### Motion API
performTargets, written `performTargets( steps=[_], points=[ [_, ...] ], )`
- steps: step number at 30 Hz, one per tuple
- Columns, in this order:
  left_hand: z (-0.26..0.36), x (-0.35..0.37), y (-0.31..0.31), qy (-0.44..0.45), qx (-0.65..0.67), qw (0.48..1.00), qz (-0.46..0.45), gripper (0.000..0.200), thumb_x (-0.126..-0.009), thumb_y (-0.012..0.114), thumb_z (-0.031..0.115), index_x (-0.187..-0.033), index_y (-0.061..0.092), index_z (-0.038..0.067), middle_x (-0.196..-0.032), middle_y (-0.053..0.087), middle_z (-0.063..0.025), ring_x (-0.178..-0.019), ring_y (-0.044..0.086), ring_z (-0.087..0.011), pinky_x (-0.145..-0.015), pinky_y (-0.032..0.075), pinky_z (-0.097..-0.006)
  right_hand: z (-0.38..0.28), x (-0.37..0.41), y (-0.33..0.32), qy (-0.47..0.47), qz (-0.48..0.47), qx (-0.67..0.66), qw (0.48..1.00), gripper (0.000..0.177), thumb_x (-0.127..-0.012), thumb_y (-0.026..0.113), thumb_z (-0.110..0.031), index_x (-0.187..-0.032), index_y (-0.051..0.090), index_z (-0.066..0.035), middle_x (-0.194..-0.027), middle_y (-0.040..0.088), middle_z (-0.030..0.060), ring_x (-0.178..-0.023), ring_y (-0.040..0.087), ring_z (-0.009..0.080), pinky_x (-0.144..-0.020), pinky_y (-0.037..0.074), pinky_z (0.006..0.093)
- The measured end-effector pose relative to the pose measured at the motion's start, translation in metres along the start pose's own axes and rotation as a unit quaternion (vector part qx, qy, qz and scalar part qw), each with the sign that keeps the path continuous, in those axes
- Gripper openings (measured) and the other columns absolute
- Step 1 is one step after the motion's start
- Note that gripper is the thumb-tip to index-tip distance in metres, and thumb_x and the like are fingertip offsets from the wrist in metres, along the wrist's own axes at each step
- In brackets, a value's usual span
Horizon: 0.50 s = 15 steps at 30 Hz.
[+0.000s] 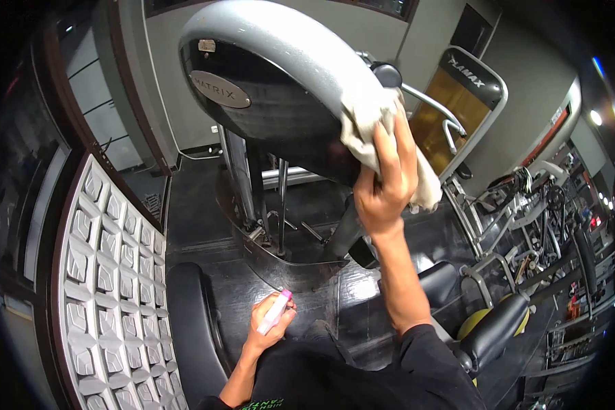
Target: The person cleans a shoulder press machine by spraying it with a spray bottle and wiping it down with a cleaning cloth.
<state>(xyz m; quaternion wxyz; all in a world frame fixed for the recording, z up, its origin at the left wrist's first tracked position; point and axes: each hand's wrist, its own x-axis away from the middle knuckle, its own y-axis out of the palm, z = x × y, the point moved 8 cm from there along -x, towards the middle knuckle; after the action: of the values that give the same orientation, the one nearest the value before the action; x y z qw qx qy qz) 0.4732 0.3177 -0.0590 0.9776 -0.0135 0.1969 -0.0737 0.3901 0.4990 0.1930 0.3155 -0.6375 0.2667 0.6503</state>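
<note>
My right hand (pixel 388 181) is raised and closed on a pale cloth (pixel 369 119), pressing it against the silver curved rim (pixel 290 34) of a gym machine. Part of the cloth hangs down beside the wrist. The machine's black side cover (pixel 273 102) carries an oval MATRIX plate (pixel 220 89). Low in front of my body, my left hand (pixel 266 320) is wrapped round a small white bottle with a pink top (pixel 275 313). The fingers partly cover the bottle, so its label cannot be read.
A black padded bench (pixel 197 328) stands at lower left, beside a white patterned wall panel (pixel 109 273). Black roller pads (pixel 495 331) lie to the right. Farther off are a PLAMAX machine (pixel 473 82) and racks of gym equipment (pixel 547 205).
</note>
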Motion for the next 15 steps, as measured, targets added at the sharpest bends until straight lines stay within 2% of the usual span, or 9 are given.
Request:
performTargets(
  steps=[1, 3, 5, 6, 8, 9, 11, 14, 15],
  points=[
    [0.000, 0.001, 0.000, -0.002, -0.001, 1.000, 0.006, 0.015, -0.081, 0.068, 0.009, -0.090, 0.062, -0.001, -0.081, 0.066, -0.0098, -0.073, 0.065, -0.0193, -0.067, 0.051, -0.0302, -0.009, -0.024, 0.009, -0.034, -0.031, -0.004, 0.999, 0.045, -0.072, 0.058, 0.007, -0.113, 0.066, -0.010, -0.123, 0.058, 0.0213, -0.116, 0.056, 0.0401, -0.101, 0.044, 0.0465],
    [-0.016, 0.004, 0.003, -0.111, 0.015, 0.994, 0.009, 0.015, -0.080, 0.069, 0.009, -0.090, 0.062, -0.001, -0.081, 0.065, -0.0097, -0.072, 0.065, -0.0193, -0.066, 0.051, -0.0299, -0.022, -0.061, 0.034, -0.104, -0.048, 0.012, 0.993, 0.038, -0.077, 0.062, -0.004, -0.111, 0.067, -0.018, -0.116, 0.063, 0.0156, -0.109, 0.060, 0.0340, -0.093, 0.049, 0.0410],
    [-0.013, -0.002, 0.009, -0.084, 0.006, 0.996, 0.008, 0.014, -0.080, 0.068, 0.008, -0.090, 0.062, -0.001, -0.081, 0.065, -0.0094, -0.071, 0.065, -0.0189, -0.066, 0.051, -0.0295, -0.026, -0.094, 0.069, -0.166, -0.061, -0.004, 0.984, 0.030, -0.078, 0.061, -0.008, -0.106, 0.067, -0.018, -0.113, 0.064, 0.0120, -0.106, 0.062, 0.0303, -0.087, 0.052, 0.0377],
    [-0.009, -0.004, 0.012, -0.059, 0.000, 0.998, 0.008, 0.014, -0.080, 0.068, 0.007, -0.090, 0.062, -0.001, -0.081, 0.065, -0.0092, -0.070, 0.065, -0.0186, -0.065, 0.051, -0.0291, -0.024, -0.109, 0.088, -0.142, -0.095, -0.039, 0.985, 0.024, -0.078, 0.060, -0.010, -0.101, 0.066, -0.017, -0.111, 0.064, 0.0090, -0.105, 0.062, 0.0282, -0.085, 0.052, 0.0370],
    [-0.005, -0.009, 0.019, -0.032, -0.010, 0.999, -0.001, 0.014, -0.080, 0.068, 0.006, -0.090, 0.062, -0.001, -0.081, 0.065, -0.0090, -0.070, 0.065, -0.0182, -0.065, 0.050, -0.0290, -0.024, -0.134, 0.105, -0.122, -0.095, -0.085, 0.984, 0.028, -0.088, 0.060, -0.022, -0.110, 0.067, -0.008, -0.112, 0.067, 0.0110, -0.098, 0.063, 0.0206, -0.085, 0.049, 0.0328],
    [0.000, -0.013, 0.024, -0.001, -0.014, 1.000, -0.010, 0.013, -0.080, 0.067, 0.006, -0.090, 0.062, 0.000, -0.082, 0.066, -0.0088, -0.069, 0.065, -0.0179, -0.064, 0.050, -0.0288, -0.019, -0.144, 0.097, -0.119, -0.091, -0.086, 0.985, 0.028, -0.088, 0.060, -0.022, -0.110, 0.067, -0.008, -0.112, 0.067, 0.0110, -0.098, 0.063, 0.0206, -0.085, 0.049, 0.0328],
    [0.003, -0.019, 0.031, -0.007, -0.028, 1.000, -0.003, 0.013, -0.080, 0.067, 0.006, -0.090, 0.062, -0.001, -0.081, 0.066, -0.0090, -0.069, 0.065, -0.0184, -0.064, 0.050, -0.0290, -0.018, -0.144, 0.103, -0.108, -0.294, -0.252, 0.916, 0.025, -0.087, 0.052, -0.009, -0.110, 0.063, -0.006, -0.113, 0.066, 0.0117, -0.100, 0.064, 0.0217, -0.089, 0.049, 0.0340],
    [0.007, -0.028, 0.043, -0.008, -0.044, 0.999, 0.022, 0.014, -0.080, 0.067, 0.007, -0.089, 0.061, -0.001, -0.081, 0.065, -0.0097, -0.069, 0.065, -0.0195, -0.064, 0.051, -0.0294, -0.011, -0.117, 0.079, -0.189, -0.249, -0.229, 0.922, 0.024, -0.076, 0.061, -0.008, -0.098, 0.065, -0.016, -0.111, 0.063, 0.0062, -0.106, 0.061, 0.0270, -0.086, 0.051, 0.0376],
    [0.007, -0.031, 0.047, -0.006, -0.048, 0.998, 0.036, 0.014, -0.080, 0.068, 0.008, -0.089, 0.061, -0.001, -0.081, 0.065, -0.0101, -0.070, 0.065, -0.0202, -0.064, 0.051, -0.0297, -0.009, -0.106, 0.072, -0.208, -0.246, -0.217, 0.921, 0.024, -0.075, 0.061, -0.007, -0.097, 0.065, -0.015, -0.113, 0.062, 0.0056, -0.107, 0.060, 0.0266, -0.087, 0.050, 0.0377]
  ],
)
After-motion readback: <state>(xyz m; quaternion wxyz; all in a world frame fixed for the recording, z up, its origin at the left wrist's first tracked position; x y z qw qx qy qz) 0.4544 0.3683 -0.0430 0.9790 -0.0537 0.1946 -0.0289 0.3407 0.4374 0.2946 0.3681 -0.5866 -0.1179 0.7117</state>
